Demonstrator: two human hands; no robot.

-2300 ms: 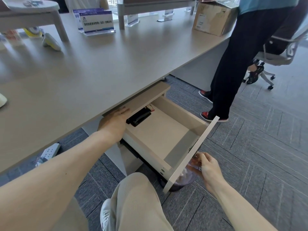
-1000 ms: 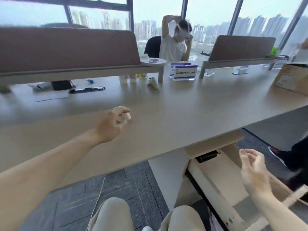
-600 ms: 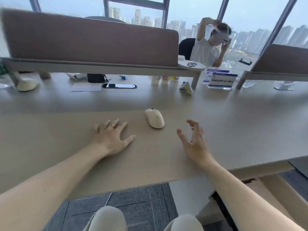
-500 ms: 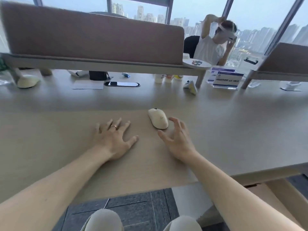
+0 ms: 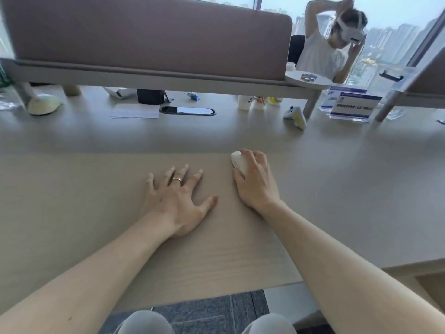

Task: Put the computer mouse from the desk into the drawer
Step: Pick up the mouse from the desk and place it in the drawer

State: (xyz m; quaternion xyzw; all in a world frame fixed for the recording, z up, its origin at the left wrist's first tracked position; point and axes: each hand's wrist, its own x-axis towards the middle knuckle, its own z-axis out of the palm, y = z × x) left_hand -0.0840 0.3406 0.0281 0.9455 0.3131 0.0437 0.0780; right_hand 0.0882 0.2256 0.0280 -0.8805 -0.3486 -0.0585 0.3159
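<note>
A cream computer mouse [image 5: 237, 160] lies on the light wooden desk [image 5: 96, 189], a little right of centre. My right hand [image 5: 255, 182] covers it from behind, fingers curled over its top and thumb against its left side; only the mouse's front left part shows. My left hand [image 5: 177, 201] rests flat on the desk to the left of it, fingers spread, a ring on one finger. Only a sliver of the drawer [image 5: 431, 283] shows at the lower right, under the desk edge.
A brown partition [image 5: 144, 37] runs across the back of the desk. Beneath it lie papers [image 5: 134, 111], a dark oval cable port [image 5: 187, 111], small bottles [image 5: 257, 102] and a blue sign holder [image 5: 354, 107]. A person wearing a headset sits beyond, at the far right.
My right hand has moved forward from just behind the mouse and closed over it. My left hand stays flat on the desk. The view has tilted slightly down.
</note>
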